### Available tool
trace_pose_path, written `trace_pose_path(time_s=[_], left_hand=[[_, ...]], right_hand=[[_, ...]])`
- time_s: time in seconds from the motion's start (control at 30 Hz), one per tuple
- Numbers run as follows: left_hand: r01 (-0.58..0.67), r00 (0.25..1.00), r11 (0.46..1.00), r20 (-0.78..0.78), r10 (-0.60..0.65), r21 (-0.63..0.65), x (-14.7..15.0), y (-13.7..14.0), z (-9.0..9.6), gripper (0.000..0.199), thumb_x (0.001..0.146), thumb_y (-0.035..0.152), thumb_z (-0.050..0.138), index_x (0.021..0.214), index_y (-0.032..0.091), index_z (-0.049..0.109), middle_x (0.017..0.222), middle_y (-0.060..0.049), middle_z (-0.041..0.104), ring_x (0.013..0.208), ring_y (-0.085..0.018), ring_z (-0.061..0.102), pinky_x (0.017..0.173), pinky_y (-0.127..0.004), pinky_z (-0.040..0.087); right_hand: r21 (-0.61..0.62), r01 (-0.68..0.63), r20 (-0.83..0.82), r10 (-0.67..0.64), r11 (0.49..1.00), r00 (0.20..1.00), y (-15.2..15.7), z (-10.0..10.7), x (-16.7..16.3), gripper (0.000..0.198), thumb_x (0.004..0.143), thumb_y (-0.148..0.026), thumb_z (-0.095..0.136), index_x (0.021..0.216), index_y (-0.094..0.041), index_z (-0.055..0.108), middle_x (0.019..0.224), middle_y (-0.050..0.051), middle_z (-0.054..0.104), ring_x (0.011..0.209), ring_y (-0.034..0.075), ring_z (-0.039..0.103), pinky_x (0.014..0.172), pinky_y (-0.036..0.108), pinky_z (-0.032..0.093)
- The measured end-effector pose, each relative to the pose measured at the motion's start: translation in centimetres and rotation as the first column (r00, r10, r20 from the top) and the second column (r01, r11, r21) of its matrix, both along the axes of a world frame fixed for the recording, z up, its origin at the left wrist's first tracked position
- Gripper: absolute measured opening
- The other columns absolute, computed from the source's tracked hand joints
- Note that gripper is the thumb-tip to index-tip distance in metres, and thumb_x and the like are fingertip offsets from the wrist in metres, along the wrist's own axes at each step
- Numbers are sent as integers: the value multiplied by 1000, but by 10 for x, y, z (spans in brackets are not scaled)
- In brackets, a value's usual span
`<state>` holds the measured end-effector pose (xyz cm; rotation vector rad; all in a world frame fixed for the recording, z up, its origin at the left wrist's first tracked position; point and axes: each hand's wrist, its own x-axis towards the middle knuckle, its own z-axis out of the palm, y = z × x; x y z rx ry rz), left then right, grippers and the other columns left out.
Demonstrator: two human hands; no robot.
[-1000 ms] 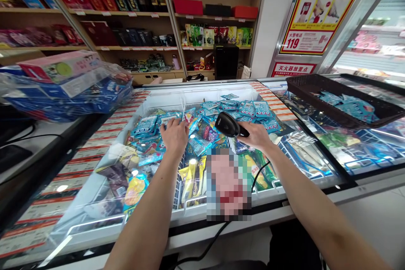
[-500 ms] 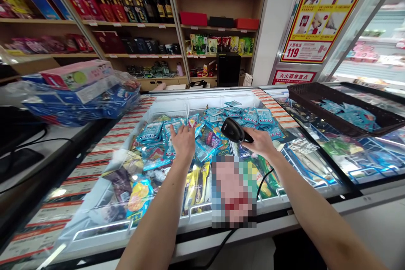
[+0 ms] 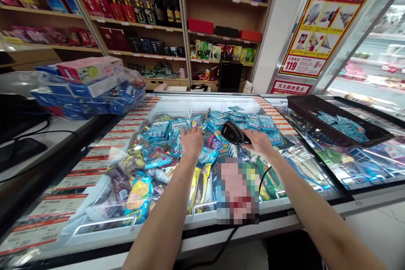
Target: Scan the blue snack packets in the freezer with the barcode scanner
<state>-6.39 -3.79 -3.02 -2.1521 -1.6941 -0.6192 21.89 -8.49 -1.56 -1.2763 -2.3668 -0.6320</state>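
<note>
My right hand (image 3: 260, 142) is closed round the handle of a black barcode scanner (image 3: 231, 132), whose head points left over the packets. A black cable (image 3: 262, 181) hangs below that hand. My left hand (image 3: 192, 143) reaches over small light-blue snack packets (image 3: 158, 129), fingers stretched forward and a little apart; its fingertips are at the packets, and contact is hard to make out. More blue packets (image 3: 253, 121) lie spread behind the scanner on the freezer's glass top. Under the glass, wrapped ice creams (image 3: 139, 196) fill wire baskets. A pixelated patch hides part of the freezer's front.
A dark brown basket (image 3: 300, 105) with blue packets inside stands to the right. On the left, plastic-wrapped blue boxes (image 3: 91, 88) are stacked beside a black mouse (image 3: 27, 149). Price labels (image 3: 104, 152) line the freezer's sides. Stocked shelves (image 3: 139, 25) stand behind.
My view has tilted up slightly, showing more of the wall poster. Both hands stay in nearly the same places, with the scanner still in my right hand.
</note>
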Motion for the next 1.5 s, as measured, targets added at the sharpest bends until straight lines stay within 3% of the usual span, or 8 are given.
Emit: trace_pose_path(time_s=[0.2, 0.47, 0.63, 0.73, 0.9, 1.13, 1.27, 1.5], left_hand=[[0, 1000, 1000, -10, 0, -31, 2, 1, -1, 33, 86, 24, 33, 103, 17, 61, 99, -12, 65, 96, -25, 59, 104, -46, 19], [12, 1000, 999, 12, -12, -35, 10, 4, 4, 37, 88, 29, 29, 100, 19, 62, 95, -12, 66, 94, -24, 59, 104, -45, 21], [29, 987, 997, 160, -16, -76, 19, 13, 7, 40, 90, 35, 28, 113, 22, 57, 105, -9, 65, 96, -22, 59, 93, -38, 37], [74, 974, 992, 220, -50, -105, 24, 25, 9, 40, 89, 36, 31, 119, 21, 54, 113, -8, 63, 101, -22, 58, 89, -35, 42], [236, 941, 959, 283, -184, -159, 42, 60, 15, 45, 91, 31, 25, 129, 18, 45, 131, -9, 51, 122, -19, 45, 101, -34, 36], [251, 949, 931, 256, -183, -264, 61, 104, 1, 48, 90, 38, 30, 129, 15, 45, 134, -13, 48, 128, -23, 38, 102, -41, 33], [272, 950, 921, 231, -210, -279, 61, 93, -2, 49, 90, 42, 30, 128, 17, 48, 128, -12, 53, 120, -22, 47, 101, -38, 35], [255, 954, 937, 219, -204, -240, 62, 30, 6, 47, 88, 47, 32, 120, 20, 54, 111, -10, 59, 106, -23, 54, 93, -36, 40]], right_hand=[[105, 121, -39, -117, 987, 992, -4, 14, -1, 42, 85, -41, 52, 121, -19, 51, 101, 10, 61, 94, 25, 54, 83, 37, 38], [35, 246, -213, -233, 969, 949, -3, -4, 11, 43, 86, -39, 47, 124, -19, 49, 111, 9, 61, 83, 19, 60, 60, 26, 39], [23, 267, -262, -252, 963, 932, -3, -8, 24, 40, 85, -40, 48, 119, -21, 53, 106, 7, 64, 77, 19, 62, 56, 25, 37], [14, 267, -280, -253, 963, 926, -3, -7, 26, 39, 85, -40, 49, 119, -21, 53, 103, 7, 65, 77, 19, 62, 55, 25, 36], [7, 215, -268, -205, 977, 941, -5, -7, 24, 39, 85, -43, 47, 118, -22, 54, 102, 6, 65, 78, 18, 61, 56, 25, 35], [-8, 115, -214, -114, 993, 970, -3, -9, 21, 38, 86, -41, 48, 118, -22, 53, 103, 7, 64, 79, 17, 60, 59, 24, 38], [-2, 110, -223, -108, 994, 969, 0, -9, 21, 39, 86, -42, 48, 119, -21, 53, 102, 8, 64, 80, 18, 61, 60, 25, 39], [-11, 118, -225, -117, 993, 967, -5, -8, 19, 39, 86, -41, 48, 119, -20, 52, 103, 8, 64, 81, 18, 61, 60, 25, 39]])
